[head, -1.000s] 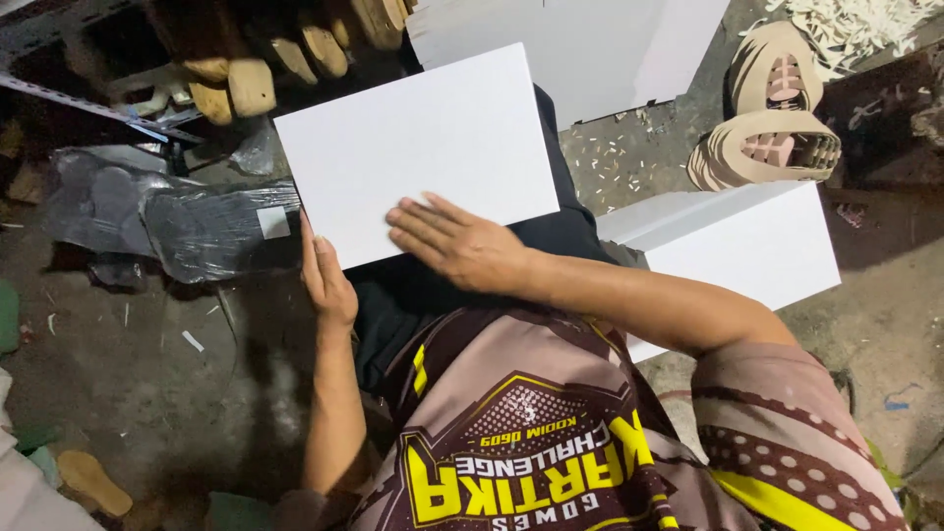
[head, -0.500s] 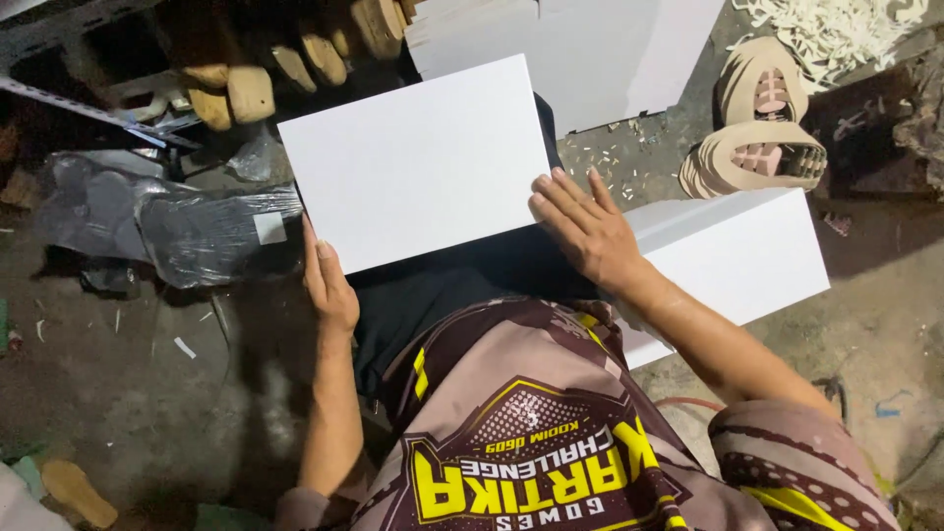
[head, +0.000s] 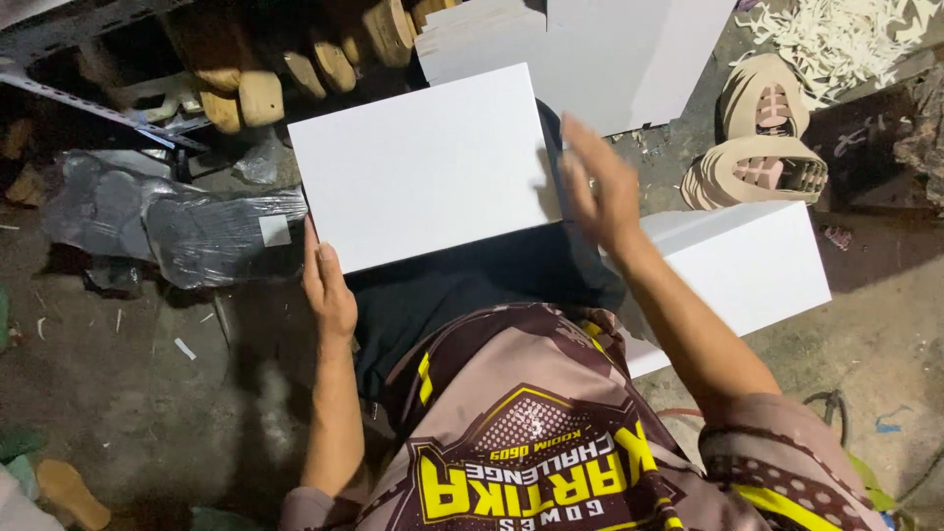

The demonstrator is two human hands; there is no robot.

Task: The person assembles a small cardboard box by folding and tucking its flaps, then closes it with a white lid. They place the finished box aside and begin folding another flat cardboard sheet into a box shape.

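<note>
Board: a plain white board (head: pixel 423 167) lies flat across the person's lap, tilted a little, its face bare and unmarked.
Left hand (head: pixel 329 290): at the board's near left corner, fingers together and pressed along the edge, steadying it.
Right hand (head: pixel 598 187): blurred, raised at the board's right edge, fingers spread apart, gripping nothing.
Progress: board seated and held on one side only; no work shows on its face, so handling looks early.
Stack (head: pixel 747 265): more white boards right of the board.
Sandals (head: pixel 757 147): tan pair beyond the stack.
Bag (head: pixel 177 231): dark plastic left of the board.
</note>
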